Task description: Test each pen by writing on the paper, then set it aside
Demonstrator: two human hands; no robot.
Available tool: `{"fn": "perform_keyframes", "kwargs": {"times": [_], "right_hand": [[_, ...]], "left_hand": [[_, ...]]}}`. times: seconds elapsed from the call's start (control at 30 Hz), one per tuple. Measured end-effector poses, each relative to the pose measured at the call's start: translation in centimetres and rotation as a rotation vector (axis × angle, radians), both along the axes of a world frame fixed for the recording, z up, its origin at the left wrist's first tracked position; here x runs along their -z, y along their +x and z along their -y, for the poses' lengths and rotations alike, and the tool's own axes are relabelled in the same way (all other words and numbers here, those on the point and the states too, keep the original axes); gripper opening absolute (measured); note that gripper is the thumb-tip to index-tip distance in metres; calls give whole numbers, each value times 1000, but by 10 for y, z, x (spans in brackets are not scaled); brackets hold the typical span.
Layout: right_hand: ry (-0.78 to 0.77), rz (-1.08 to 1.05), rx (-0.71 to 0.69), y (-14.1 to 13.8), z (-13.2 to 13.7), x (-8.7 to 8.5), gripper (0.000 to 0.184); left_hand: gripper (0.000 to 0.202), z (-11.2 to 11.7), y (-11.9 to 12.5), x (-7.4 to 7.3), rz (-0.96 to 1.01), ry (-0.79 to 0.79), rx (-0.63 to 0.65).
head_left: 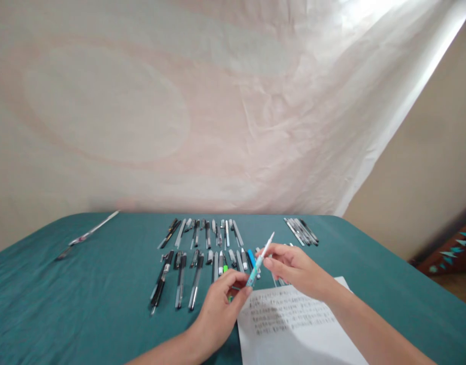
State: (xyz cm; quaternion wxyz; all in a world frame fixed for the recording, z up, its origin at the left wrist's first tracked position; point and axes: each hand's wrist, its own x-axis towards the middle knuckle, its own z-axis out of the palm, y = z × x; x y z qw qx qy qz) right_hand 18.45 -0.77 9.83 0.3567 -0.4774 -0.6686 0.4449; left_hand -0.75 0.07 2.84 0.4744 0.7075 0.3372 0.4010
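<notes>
Two hands meet over the near edge of the table, both on one teal-and-white pen (260,260).

- Left hand (218,310): thumb and fingertips pinched narrowly on the pen's lower, teal end.
- Right hand (296,268): fingers curled in and closed on the barrel about midway. The exact contact is partly hidden by the fingers.
- Pen is held in the air and tilted, white tip up and away. It sits just above the top edge of a handwritten sheet of paper (294,329) and touches neither paper nor cloth.

Handling, as a judgement: light, stiff and slim, with a smooth plastic barrel that is likely to roll or slip in a loose pinch. The thin white tip looks like the weakest part. It is best held on the thicker teal section or at mid-barrel, not at the tip.

Surroundings: a teal tablecloth (84,304). Beyond the hands lie a near row of pens (195,271) and a far row of pens (204,232), mostly black, grey and clear. A small cluster of pens (302,231) lies at far right, and a lone pen (91,232) well apart at far left. A creased white backdrop sheet (218,101) hangs behind.
</notes>
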Motion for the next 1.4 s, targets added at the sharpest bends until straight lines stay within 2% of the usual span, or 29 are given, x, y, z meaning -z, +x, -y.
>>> {"fn": "perform_keyframes", "kwargs": {"times": [0.1, 0.17, 0.2, 0.27, 0.4, 0.47, 0.57, 0.83, 0.9, 0.97, 1.03, 1.13, 1.2, 1.27, 1.33, 1.4], "right_hand": [[25, 136, 11, 26, -9, -6, 32], [119, 269, 160, 53, -21, -1, 29], [143, 364, 238, 67, -28, 5, 27], [92, 602, 368, 95, -42, 20, 21], [-3, 712, 473, 130, -59, 56, 12], [-35, 739, 494, 137, -63, 68, 8], [-75, 770, 505, 139, -64, 78, 2], [-125, 800, 542, 140, -65, 79, 9], [-147, 777, 528, 139, -64, 76, 9], [-146, 732, 512, 138, -62, 68, 19], [-115, 658, 489, 134, -57, 55, 23], [-39, 509, 436, 121, -46, 25, 15], [32, 357, 403, 107, -36, 5, 16], [140, 4, 358, 89, -25, -13, 20], [202, -193, 324, 71, -14, -24, 22], [224, -277, 318, 57, -6, -30, 23]], "left_hand": [[15, 0, 0, 2, -18, 6, -12], [15, 0, 0, 2, -32, 11, -14], [15, -1, 0, 3, -38, 14, -17], [14, -1, 0, 3, -44, 23, -24], [15, -2, 0, 4, -47, 48, -26], [16, -1, -1, 5, -54, 59, -25], [17, -1, -1, 5, -59, 76, -27], [15, 2, -1, -5, -95, 102, -13], [15, 3, -1, -7, -99, 103, -13], [15, 3, -1, -8, -106, 100, -14], [15, 4, -1, -8, -113, 103, -15], [13, 4, -1, -7, -119, 116, -10], [13, 4, -1, -6, -118, 124, -5], [13, 4, -1, -6, -113, 135, 0], [13, 4, -1, -6, -111, 146, 6], [13, 4, -1, -7, -113, 154, 12]]}}
